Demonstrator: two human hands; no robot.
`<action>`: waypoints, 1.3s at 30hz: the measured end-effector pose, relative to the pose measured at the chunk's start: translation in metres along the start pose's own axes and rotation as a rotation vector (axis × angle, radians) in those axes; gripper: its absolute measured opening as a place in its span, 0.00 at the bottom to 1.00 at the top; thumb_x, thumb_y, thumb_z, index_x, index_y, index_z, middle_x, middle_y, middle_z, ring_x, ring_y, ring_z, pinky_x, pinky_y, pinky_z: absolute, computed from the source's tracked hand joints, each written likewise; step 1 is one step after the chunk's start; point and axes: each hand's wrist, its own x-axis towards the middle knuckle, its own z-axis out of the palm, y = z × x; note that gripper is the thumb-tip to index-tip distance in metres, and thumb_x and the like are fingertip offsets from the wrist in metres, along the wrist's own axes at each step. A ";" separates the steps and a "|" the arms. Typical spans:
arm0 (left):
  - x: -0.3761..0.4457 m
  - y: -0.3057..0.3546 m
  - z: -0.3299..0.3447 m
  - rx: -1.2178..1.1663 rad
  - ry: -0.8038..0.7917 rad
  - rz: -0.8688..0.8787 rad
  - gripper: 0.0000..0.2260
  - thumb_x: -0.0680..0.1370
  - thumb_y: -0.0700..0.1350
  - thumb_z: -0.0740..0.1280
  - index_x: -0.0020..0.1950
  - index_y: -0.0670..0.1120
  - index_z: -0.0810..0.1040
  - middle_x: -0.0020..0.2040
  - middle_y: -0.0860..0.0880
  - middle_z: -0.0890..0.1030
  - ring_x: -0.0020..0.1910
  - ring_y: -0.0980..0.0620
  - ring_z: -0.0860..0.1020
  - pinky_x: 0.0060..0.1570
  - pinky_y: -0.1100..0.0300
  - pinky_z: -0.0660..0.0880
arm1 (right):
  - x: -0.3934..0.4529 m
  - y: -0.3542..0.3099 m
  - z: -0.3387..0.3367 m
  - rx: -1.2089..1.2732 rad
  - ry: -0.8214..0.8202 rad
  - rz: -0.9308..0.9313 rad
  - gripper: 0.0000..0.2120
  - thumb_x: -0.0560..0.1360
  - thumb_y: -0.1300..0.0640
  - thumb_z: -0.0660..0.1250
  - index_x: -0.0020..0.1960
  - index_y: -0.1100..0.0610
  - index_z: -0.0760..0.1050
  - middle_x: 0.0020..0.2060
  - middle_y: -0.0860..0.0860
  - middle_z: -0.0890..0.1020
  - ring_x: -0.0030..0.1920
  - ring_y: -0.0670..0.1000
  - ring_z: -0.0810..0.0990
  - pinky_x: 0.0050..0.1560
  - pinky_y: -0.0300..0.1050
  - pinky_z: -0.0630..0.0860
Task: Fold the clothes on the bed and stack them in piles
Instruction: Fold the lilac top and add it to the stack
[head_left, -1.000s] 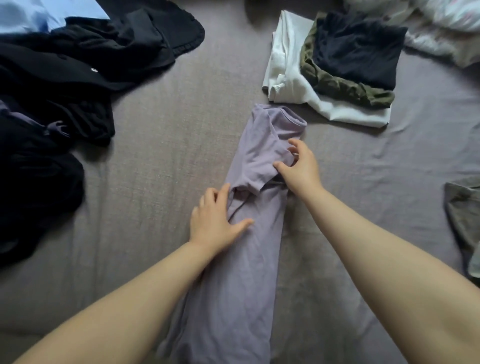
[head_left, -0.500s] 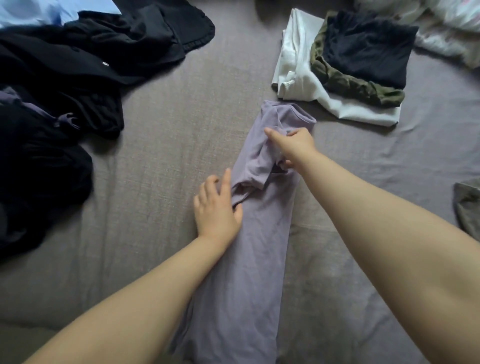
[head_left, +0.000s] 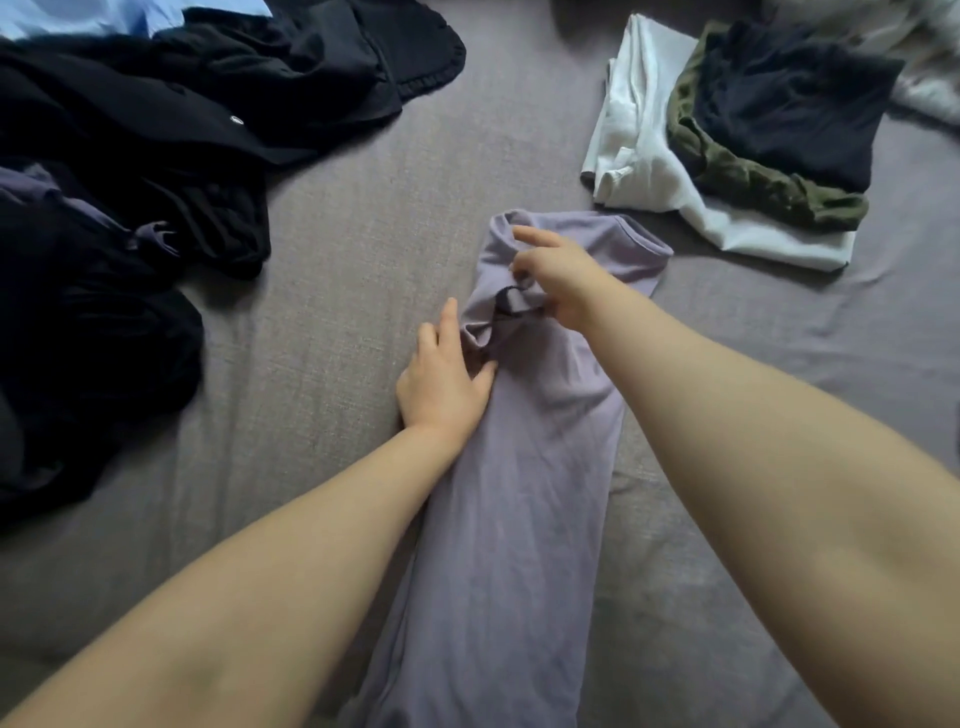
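Grey bedsheet (head_left: 337, 270) stretches under everything, with the lilac shirt (head_left: 519, 519) laid in a long narrow strip down its middle, collar end away from me. My right hand (head_left: 558, 283) pinches the bunched sleeve near the top, fingers curled into the fabric, forefinger pointing out. My left hand (head_left: 441, 379) lies flat and open on the strip's left edge, pinning it. I should tuck that sleeve flat inside the strip before folding lengthwise, then set it on the folded pile (head_left: 753, 150) nearby. Unfolded dark clothes (head_left: 130, 208) wait to my left.
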 end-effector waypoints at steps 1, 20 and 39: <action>0.001 0.000 -0.001 -0.001 -0.007 0.008 0.30 0.77 0.47 0.65 0.77 0.51 0.57 0.63 0.44 0.69 0.59 0.41 0.74 0.51 0.48 0.70 | 0.002 0.002 -0.003 0.004 0.057 -0.041 0.23 0.74 0.71 0.57 0.63 0.51 0.73 0.34 0.51 0.74 0.28 0.46 0.70 0.28 0.37 0.68; 0.006 -0.015 0.020 0.522 -0.273 0.433 0.35 0.80 0.60 0.52 0.78 0.44 0.39 0.78 0.45 0.37 0.77 0.49 0.39 0.75 0.50 0.40 | 0.009 0.062 -0.008 -1.394 -0.064 -0.555 0.27 0.83 0.49 0.49 0.79 0.52 0.45 0.78 0.48 0.47 0.78 0.49 0.45 0.75 0.51 0.39; -0.228 -0.124 -0.002 0.212 -0.345 0.165 0.44 0.67 0.55 0.73 0.77 0.44 0.56 0.55 0.41 0.76 0.50 0.41 0.77 0.49 0.51 0.77 | -0.296 0.290 0.020 -0.258 0.065 0.354 0.10 0.70 0.55 0.76 0.43 0.51 0.74 0.38 0.49 0.82 0.37 0.45 0.80 0.41 0.38 0.76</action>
